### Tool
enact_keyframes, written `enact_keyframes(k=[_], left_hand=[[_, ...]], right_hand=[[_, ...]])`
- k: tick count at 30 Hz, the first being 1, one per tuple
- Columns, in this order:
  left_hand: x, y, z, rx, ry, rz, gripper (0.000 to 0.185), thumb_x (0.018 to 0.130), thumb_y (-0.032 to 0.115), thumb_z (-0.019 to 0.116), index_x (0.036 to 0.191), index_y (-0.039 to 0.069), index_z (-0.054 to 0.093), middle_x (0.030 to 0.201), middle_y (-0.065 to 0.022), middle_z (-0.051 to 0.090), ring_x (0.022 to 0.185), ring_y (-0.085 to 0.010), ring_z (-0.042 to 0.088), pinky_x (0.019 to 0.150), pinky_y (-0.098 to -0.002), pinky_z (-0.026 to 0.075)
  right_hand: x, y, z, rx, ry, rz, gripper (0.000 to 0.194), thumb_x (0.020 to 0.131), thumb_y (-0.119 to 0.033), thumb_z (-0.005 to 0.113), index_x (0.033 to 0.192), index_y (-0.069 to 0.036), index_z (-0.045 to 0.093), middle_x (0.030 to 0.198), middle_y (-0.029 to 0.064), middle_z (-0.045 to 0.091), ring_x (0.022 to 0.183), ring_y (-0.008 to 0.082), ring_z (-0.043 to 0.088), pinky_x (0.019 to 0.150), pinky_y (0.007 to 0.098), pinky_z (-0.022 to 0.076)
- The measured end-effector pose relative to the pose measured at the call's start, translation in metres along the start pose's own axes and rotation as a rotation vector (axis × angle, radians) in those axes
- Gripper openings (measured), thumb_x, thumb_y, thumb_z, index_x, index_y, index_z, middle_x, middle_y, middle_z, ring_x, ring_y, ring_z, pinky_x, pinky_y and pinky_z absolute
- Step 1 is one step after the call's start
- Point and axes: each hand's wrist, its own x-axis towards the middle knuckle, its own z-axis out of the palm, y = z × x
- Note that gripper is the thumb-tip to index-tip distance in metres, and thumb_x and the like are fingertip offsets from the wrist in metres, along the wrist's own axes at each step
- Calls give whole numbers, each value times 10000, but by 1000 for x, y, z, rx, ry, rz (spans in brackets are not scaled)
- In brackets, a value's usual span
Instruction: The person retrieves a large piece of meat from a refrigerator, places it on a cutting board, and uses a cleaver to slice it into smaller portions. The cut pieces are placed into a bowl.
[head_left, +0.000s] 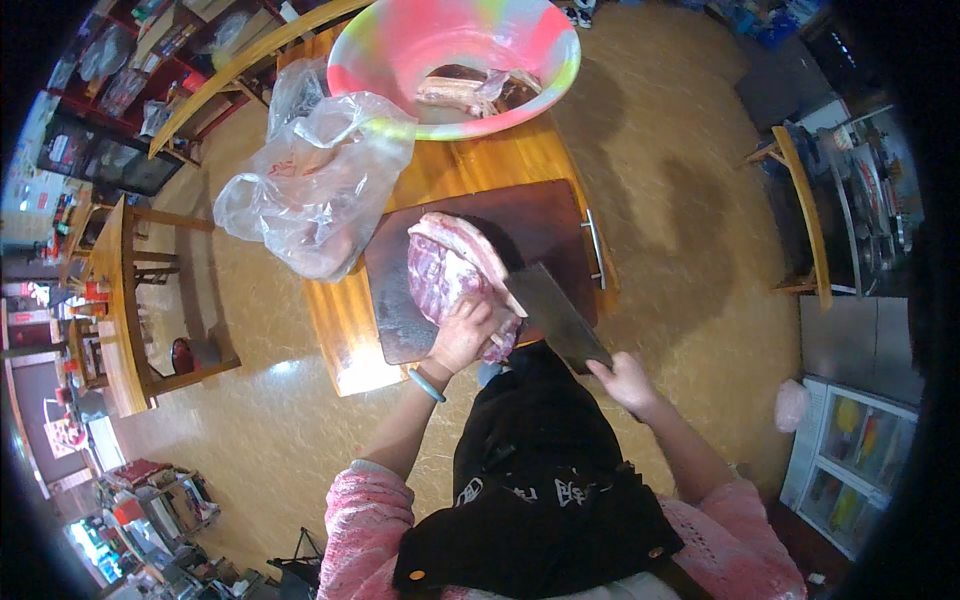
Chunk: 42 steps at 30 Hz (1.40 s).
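Note:
A thick slab of raw pork (450, 274) with a pale rind lies on a dark cutting board (397, 319). My left hand (466, 330) grips its near end with curled fingers. In my right hand (628, 386) is a cleaver (559, 315), its broad dark blade angled toward the rind side of the pork. The blade's far corner is close to the rind; whether they touch, I cannot tell. My right fingers hide most of the cleaver's handle. The board has a metal side handle (593, 247) and rests on a wooden table (337, 319).
Beyond the board stands a large multicoloured plastic basin (450, 135) holding more meat (457, 91). A clear plastic bag (322, 180) drapes over the table's left side. Another wooden table (124, 307) is off to the left. A white drawer cabinet (810, 457) stands at right.

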Motion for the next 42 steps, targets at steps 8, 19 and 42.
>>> enact_keyframes(k=[8, 19, 42], left_hand=[[15, -7, -2, -214, -196, -308, 176, 693, 198, 640, 756, 50, 571, 827, -117, 542, 832, -303, 540, 850, -412, 409], [17, -45, 9, 1, -13, -192, 201, 680, 274, 656, 670, 95, 564, 722, -62, 546, 772, -239, 558, 821, -426, 385], [20, -1, 21, -70, -19, -525, 191, 655, 235, 625, 772, 85, 610, 868, -69, 521, 1039, -252, 474, 1014, -558, 248]], right_hand=[[63, -30, 31, -28, 270, -131, 407, 821, -350, 623, 767, 54, 609, 679, 210, 611, 686, 382, 596, 629, 438, 467], [86, -57, 21, 13, 28, -288, 350, 837, -317, 595, 759, 23, 623, 713, 254, 598, 681, 441, 578, 620, 498, 466], [169, -90, 38, 328, -164, -330, 253, 862, -166, 590, 709, 33, 560, 464, 75, 511, 324, 165, 462, 327, 305, 355]])
